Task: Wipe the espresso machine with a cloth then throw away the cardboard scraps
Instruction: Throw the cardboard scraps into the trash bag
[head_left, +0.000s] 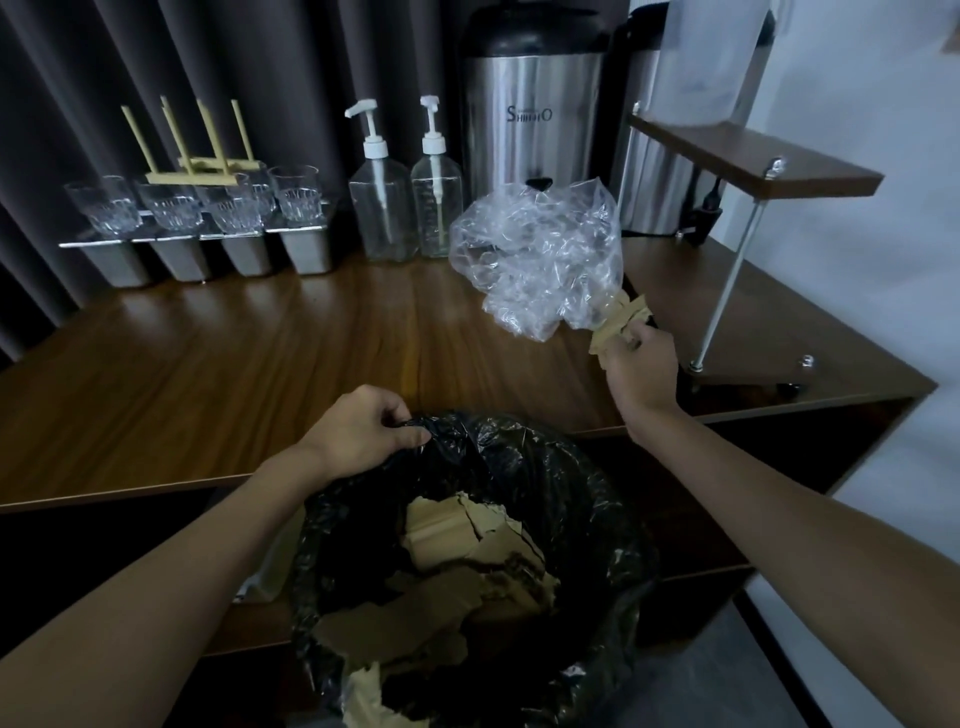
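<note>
A black bin bag (571, 499) hangs open below the counter's front edge, with several torn cardboard scraps (457, 587) lying inside it. My left hand (363, 431) pinches the bag's rim at its upper left. Above the counter to the right, my right hand (641, 369) is closed on a bunch of brown cardboard scraps (621, 325) together with a crumpled clear plastic bag (545, 254) that sticks up from the fist. No cloth or espresso machine is in view.
On the wooden counter (260, 343) stand steel tubs with glasses (197, 208), two pump bottles (405, 202), a steel urn (535, 114) and a small wooden stand with metal rods (753, 161) at the right. A white wall (883, 260) lies right.
</note>
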